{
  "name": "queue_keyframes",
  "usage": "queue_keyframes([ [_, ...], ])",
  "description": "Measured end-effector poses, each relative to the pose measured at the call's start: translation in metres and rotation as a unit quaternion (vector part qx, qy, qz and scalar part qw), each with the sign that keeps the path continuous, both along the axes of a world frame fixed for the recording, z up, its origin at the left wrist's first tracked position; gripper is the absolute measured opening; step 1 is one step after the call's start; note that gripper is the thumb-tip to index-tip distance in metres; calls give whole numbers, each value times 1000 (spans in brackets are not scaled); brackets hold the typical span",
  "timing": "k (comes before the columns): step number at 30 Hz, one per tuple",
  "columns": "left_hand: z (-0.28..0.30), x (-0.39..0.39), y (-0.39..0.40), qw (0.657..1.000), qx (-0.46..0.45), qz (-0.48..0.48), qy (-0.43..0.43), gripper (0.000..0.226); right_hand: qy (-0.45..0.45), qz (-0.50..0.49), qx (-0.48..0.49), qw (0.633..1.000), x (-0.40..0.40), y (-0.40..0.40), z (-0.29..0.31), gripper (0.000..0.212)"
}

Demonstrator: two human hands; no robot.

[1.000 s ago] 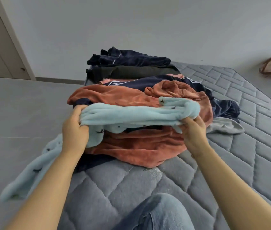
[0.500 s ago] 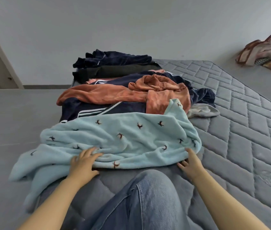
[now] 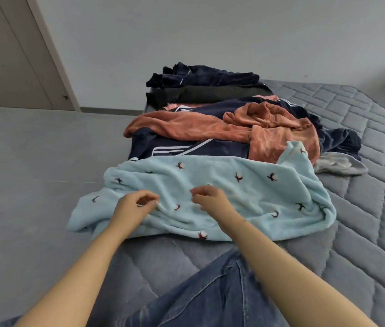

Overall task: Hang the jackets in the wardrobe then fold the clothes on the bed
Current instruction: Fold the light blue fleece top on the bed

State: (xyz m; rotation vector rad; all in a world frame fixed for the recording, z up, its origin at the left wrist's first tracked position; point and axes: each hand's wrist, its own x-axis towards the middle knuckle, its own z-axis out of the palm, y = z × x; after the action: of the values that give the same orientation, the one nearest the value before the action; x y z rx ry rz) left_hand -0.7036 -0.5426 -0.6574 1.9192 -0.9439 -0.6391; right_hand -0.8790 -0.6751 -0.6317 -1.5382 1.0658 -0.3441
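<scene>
Fleece of pale blue (image 3: 222, 199), dotted with small dark birds, lay spread across the near corner of the quilted grey bed (image 3: 356, 232), its left edge spilling over the side, apparently laid flat so it could be folded. Over its middle the left hand (image 3: 135, 204) seemed to pinch a ridge of the cloth, while the right hand (image 3: 208, 199) hovered with fingers loosely curled, holding nothing I could make out. Behind it waited the unfolded heap, a rust velour top (image 3: 245, 128) across a navy striped jacket (image 3: 175, 149).

Both hands (image 3: 172, 204) forward, fingers loosely curled
</scene>
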Motion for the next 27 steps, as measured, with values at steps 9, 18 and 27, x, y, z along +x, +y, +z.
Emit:
queue_keyframes([
  [9, -61, 107, 41, 838, 115, 475, 241, 84, 20, 95, -40, 994, 87, 40, -45, 21],
  [18, -78, 121, 34, 801, -75, 485, 344, 39, 4, 141, -51, 989, 90, 31, -81, 26],
  [27, 14, 124, 53, 934, -198, 247, 165, 7, 143, 226, -329, 905, 92, 55, -84, 31],
])
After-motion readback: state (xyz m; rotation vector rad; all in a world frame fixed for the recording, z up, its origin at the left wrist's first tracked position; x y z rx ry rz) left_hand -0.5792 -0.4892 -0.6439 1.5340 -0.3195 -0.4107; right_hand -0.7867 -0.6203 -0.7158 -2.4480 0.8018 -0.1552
